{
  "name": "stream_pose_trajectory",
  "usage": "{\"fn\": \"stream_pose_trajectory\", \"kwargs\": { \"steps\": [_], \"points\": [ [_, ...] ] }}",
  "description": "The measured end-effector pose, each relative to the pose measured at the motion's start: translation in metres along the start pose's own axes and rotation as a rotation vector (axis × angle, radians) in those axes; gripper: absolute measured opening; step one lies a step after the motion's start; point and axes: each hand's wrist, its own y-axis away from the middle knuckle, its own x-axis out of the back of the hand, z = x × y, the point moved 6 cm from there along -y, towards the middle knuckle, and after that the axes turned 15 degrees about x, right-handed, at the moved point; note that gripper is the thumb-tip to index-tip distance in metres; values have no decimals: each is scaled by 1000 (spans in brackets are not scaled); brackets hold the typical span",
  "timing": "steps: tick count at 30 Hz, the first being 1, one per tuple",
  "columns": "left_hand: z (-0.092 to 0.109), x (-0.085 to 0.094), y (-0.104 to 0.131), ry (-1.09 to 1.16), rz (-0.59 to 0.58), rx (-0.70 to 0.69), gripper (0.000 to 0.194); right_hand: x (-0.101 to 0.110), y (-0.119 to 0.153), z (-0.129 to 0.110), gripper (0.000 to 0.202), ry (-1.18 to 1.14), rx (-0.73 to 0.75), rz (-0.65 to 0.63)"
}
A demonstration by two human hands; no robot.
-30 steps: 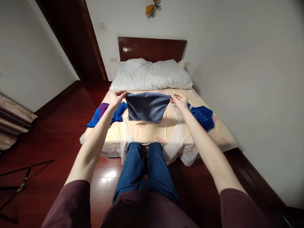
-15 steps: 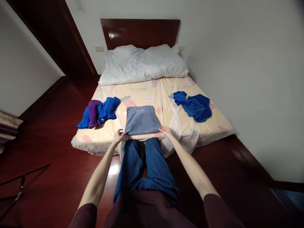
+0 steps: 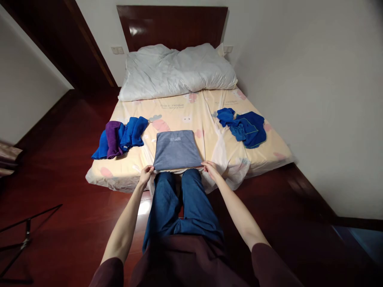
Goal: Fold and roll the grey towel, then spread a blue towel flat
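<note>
A grey-blue towel point(image 3: 178, 151) with small white lettering near its far edge lies flat at the front of the bed, in front of my knees. My left hand point(image 3: 146, 174) pinches its near left corner. At the near right corner, my right hand point(image 3: 210, 168) has its fingers closed on the cloth. To the left lie several rolled or folded blue cloths point(image 3: 136, 131) with a purple cloth point(image 3: 113, 139) among them. A crumpled heap of blue cloths point(image 3: 247, 127) rests on the right side of the bed.
The bed point(image 3: 176, 115) has a yellow patterned sheet under clear plastic. A white quilt point(image 3: 179, 73) lies bunched against the dark headboard point(image 3: 173, 26). A black metal stand point(image 3: 26, 233) is on the floor at lower left. A white wall point(image 3: 305, 99) rises at the right.
My view has tipped downward slightly, so the bed sits higher in the picture. Both hands still hold the near corners of the grey-blue towel, which looks a little smoother and straighter.
</note>
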Motion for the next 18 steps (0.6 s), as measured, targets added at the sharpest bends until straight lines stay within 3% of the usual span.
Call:
{"fn": "stream_pose_trajectory", "kwargs": {
  "steps": [6,13,18],
  "points": [
    [8,8,10,-53,-2,-31,64,3,10,2,25,18,0,-41],
    [9,11,5,-164,-74,-15,53,5,14,6,39,129,-34,-81],
    [9,13,2,-205,-80,-8,48,6,10,5,27,176,-60,-117]
  ]
}}
